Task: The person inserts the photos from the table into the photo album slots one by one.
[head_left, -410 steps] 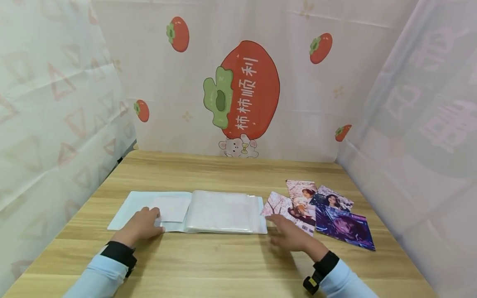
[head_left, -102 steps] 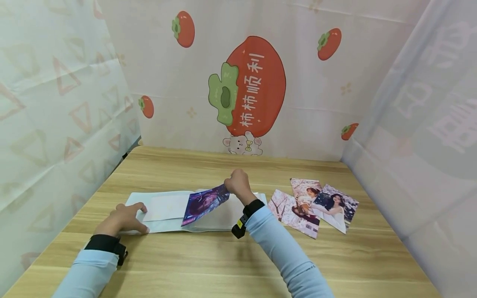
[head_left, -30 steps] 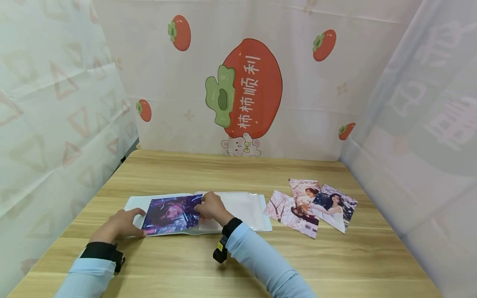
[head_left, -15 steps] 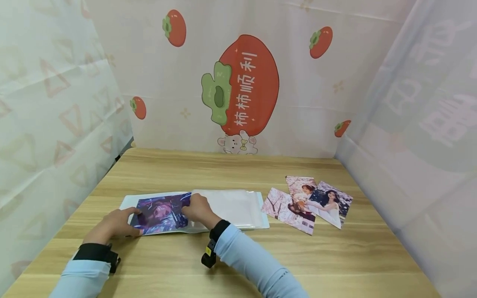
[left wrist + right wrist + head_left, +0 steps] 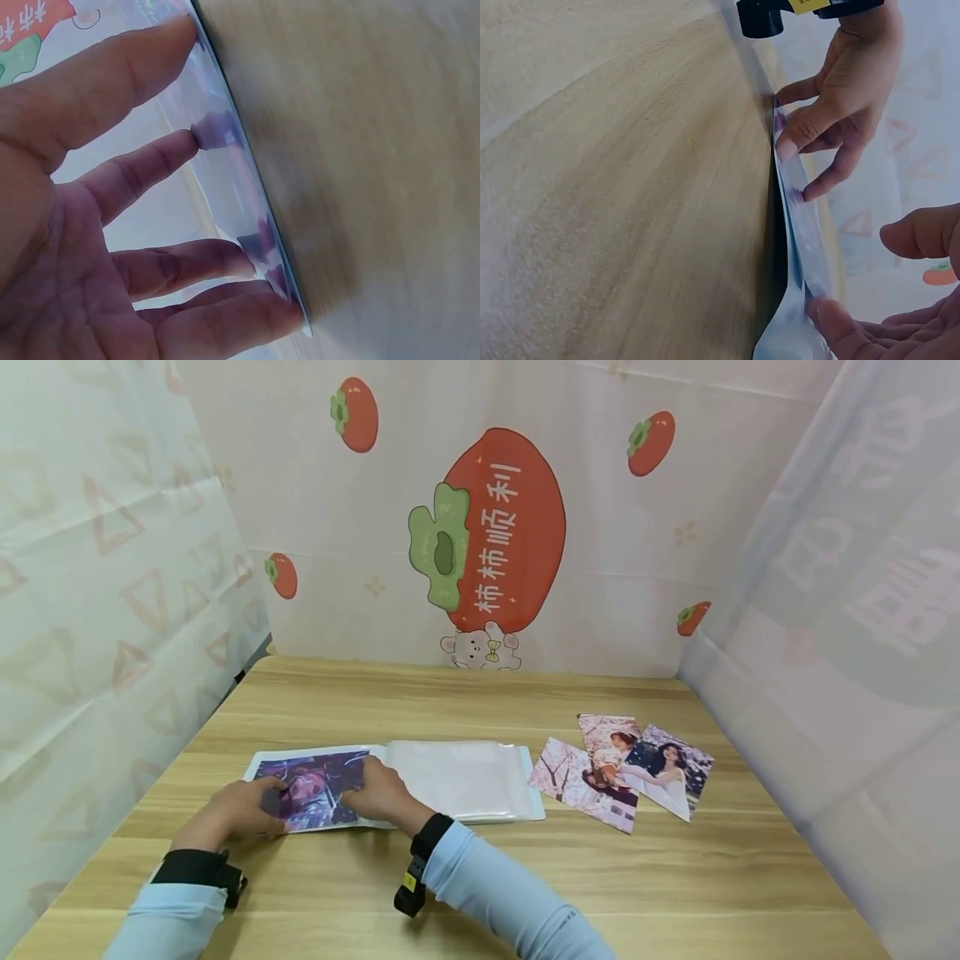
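A photo album [image 5: 465,781] with a light blue cover and clear sleeves lies opened flat on the table. Over its left page lies a purple-blue photo card [image 5: 307,789], glossy as if under the clear film. My left hand [image 5: 240,810] rests on the page's left part, its fingers spread. In the left wrist view the fingertips [image 5: 196,139] touch the shiny film near the page edge. At the card's right end my right hand [image 5: 382,793] presses near the album's fold. In the right wrist view its thumb and finger [image 5: 832,319] stand apart, one tip touching the page.
To the album's right lie a pink blossom photo [image 5: 562,777], a second pink photo [image 5: 603,735] and a photo of a figure in white [image 5: 667,768], overlapping. The wooden table [image 5: 480,893] is bounded by printed cloth [image 5: 322,502] at the back and sides.
The purple-blue photo card, first lying among the photos at right, was carried to the album's left page and has slid further left across it. The right hand moved left with it.
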The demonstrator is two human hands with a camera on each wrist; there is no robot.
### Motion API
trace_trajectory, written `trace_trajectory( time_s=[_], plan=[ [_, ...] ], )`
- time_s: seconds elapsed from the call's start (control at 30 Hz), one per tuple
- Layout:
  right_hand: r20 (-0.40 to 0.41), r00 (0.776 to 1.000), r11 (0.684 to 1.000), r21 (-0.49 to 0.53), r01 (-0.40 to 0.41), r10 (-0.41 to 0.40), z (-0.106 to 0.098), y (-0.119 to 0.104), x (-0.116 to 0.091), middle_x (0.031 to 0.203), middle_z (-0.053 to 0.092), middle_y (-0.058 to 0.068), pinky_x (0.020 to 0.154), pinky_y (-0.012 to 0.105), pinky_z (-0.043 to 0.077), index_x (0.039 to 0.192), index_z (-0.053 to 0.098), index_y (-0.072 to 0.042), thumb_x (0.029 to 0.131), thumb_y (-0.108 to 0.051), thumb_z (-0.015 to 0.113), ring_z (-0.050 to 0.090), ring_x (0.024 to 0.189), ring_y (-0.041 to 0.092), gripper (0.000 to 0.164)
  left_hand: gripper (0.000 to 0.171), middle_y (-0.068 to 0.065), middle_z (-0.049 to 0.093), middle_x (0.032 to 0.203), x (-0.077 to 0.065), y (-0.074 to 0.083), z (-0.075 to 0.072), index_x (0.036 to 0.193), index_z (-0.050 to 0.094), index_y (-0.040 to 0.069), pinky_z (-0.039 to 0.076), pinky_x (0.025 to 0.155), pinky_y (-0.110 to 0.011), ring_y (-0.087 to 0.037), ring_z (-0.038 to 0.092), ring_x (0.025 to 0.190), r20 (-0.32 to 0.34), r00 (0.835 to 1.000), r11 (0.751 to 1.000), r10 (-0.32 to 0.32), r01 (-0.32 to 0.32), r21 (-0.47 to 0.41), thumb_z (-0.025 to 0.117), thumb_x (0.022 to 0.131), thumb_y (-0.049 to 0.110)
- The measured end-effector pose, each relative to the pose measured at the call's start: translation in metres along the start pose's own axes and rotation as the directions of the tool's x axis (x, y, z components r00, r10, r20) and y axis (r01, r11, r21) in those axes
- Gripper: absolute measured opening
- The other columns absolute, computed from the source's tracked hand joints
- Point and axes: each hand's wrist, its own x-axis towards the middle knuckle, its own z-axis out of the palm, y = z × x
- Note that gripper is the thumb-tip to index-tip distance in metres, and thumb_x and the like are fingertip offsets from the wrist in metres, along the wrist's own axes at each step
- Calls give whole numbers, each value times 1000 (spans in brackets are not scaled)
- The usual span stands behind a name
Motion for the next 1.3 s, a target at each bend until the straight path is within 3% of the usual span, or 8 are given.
trace_trajectory(
  time_s=[0.07,0.3,0.5,0.67,0.8,0.97,1.1,1.3],
  plan=[
    [7,1000,999,33,-6,6,1,2,0,104,59,7,78,28,46,131,43,-1,79,-20,72,57,95,16,63,76,-40,46,114,0,-1,1,122,52,-5,37,81,-63,-50,47,99,7,1000,1000,-5,5,1,80,67,39],
    [45,999,989,145,-10,3,-4,9,2,81,57,1,62,27,44,136,39,-5,80,-17,72,54,69,12,66,76,-40,46,114,3,-1,2,121,52,-5,37,81,-62,-48,47,98,13,1000,1000,-9,9,-1,80,67,39],
    [83,996,978,211,7,-25,-13,17,1,99,63,8,67,29,47,137,40,-8,84,-19,69,60,83,15,61,76,-40,45,114,5,0,1,122,52,-4,38,80,-61,-44,47,94,16,1000,1000,-9,10,-10,80,67,40],
    [47,994,977,192,91,-101,-36,29,-8,115,59,14,70,29,48,138,38,-9,86,-18,66,61,91,19,60,73,-40,46,113,7,1,6,122,52,-3,38,80,-61,-45,48,94,10,1000,1000,4,-4,-6,79,68,39],
    [24,982,975,124,185,-190,-68,44,-19,125,51,20,74,30,49,139,38,-7,88,-19,64,58,103,27,58,74,-41,45,113,6,2,7,121,53,-3,37,80,-62,-46,47,96,10,1000,1000,6,-6,-4,78,68,41],
    [27,951,951,-34,308,-307,-104,72,-31,133,44,20,88,37,44,138,38,-2,89,-20,63,49,115,35,58,75,-41,44,112,5,2,8,122,54,-2,37,79,-63,-47,47,95,6,1000,1000,-4,4,10,78,67,44],
    [70,943,927,-170,334,-327,-120,94,-41,136,42,16,96,42,37,138,38,-1,88,-22,65,42,122,33,61,75,-41,44,112,5,2,7,122,54,-1,37,78,-64,-47,47,95,6,1000,1000,1,-1,23,78,67,44],
    [151,938,891,-296,344,-312,-129,117,-59,137,37,24,98,49,32,136,42,-2,85,-25,69,34,126,38,62,75,-40,46,111,6,1,3,124,52,-2,39,77,-60,-40,47,87,9,1000,1000,10,-10,25,78,68,40]
  ],
)
